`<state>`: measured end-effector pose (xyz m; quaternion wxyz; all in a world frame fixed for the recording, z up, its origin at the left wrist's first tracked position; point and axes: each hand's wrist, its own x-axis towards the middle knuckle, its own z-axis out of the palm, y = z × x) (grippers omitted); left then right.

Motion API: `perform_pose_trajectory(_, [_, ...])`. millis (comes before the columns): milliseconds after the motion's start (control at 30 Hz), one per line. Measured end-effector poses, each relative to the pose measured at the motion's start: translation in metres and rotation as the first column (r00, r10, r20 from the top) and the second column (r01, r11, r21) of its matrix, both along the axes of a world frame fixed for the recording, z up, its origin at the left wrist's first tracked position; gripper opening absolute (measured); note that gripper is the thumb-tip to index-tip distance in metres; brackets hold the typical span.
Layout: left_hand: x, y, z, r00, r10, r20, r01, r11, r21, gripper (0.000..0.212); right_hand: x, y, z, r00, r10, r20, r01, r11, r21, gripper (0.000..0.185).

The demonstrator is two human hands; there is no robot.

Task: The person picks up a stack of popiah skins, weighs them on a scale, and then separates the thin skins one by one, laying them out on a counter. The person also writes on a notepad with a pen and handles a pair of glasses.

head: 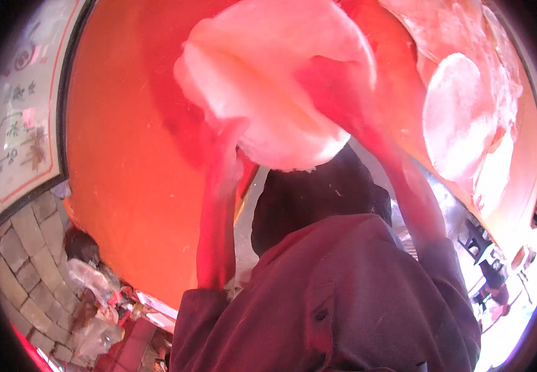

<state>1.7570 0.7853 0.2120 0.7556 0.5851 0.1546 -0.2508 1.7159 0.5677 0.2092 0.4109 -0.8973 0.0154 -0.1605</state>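
A pale, thin, roughly round sheet (pixel 268 93), like dough or flatbread, is lifted above an orange-red tabletop (pixel 143 195) in front of me. Its surface is creased, and its lower edge overhangs the dark cloth over my lap. My left hand (pixel 229 137) grips its left lower edge, the thumb lying on top. Across the sheet's right part lies my right hand (pixel 333 90), holding it there; blur and red light hide the exact finger positions. More pale sheets (pixel 459 111) lie overlapping on the right of the table, one a clear oval.
A framed panel (pixel 26 107) bearing writing stands at the far left. Below it is a brick or tile surface (pixel 31 260), with plastic bags (pixel 94 337) and other clutter. Beyond the table's lower right edge is a dark stool or chair (pixel 475 242), amid strong glare.
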Motion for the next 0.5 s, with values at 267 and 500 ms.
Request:
perform_pose_trajectory(267, [0.002, 0.000, 0.004, 0.990, -0.062, 0.130, 0.075, 0.992, -0.099, 0.041, 0.023, -0.053, 0.063, 0.999, -0.030, -0.023, 0.027, 0.992, -0.123, 0.010])
perform_pose_trajectory(500, [0.010, 0.058, -0.003, 0.991, 0.017, 0.130, 0.008, 0.981, -0.195, 0.044, -0.038, -0.258, 0.088, 0.965, -0.258, -0.039, 0.206, 0.666, 0.717, 0.035])
